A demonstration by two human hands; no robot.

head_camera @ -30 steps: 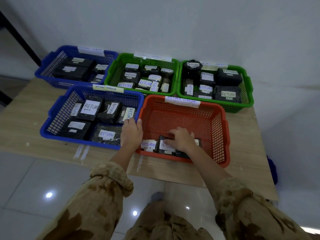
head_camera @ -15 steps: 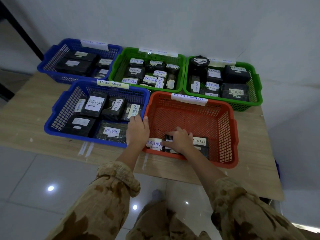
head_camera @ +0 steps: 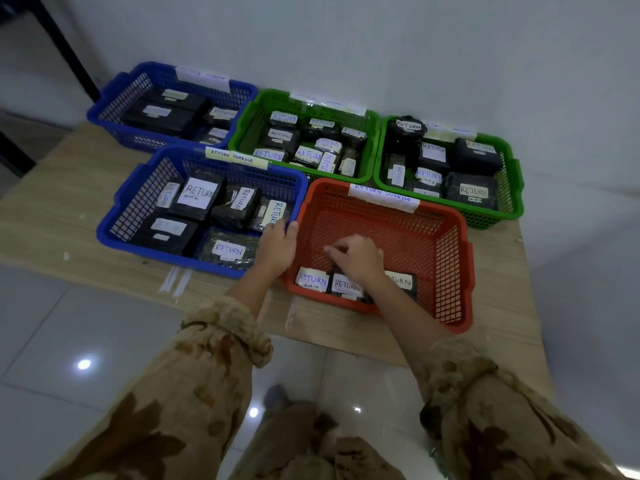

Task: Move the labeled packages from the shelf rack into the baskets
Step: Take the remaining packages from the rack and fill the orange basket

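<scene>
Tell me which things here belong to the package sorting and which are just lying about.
Job: orange basket, its three RETURN packages, left hand, right hand, blue baskets, green baskets.
Lying about: white tape strips, wooden table.

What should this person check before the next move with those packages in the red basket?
1. Room in the red basket: ok, only three packages lie along its near wall.
2. Left hand steadying the basket: ok, it rests on the left rim.
3. Right hand free of the middle package: cannot tell, its curled fingers cover the package's top.
4. Labels facing up: ok, RETURN shows on the left package and the middle one; the right package is partly covered.
5. Basket fully on the table: ok.
</scene>
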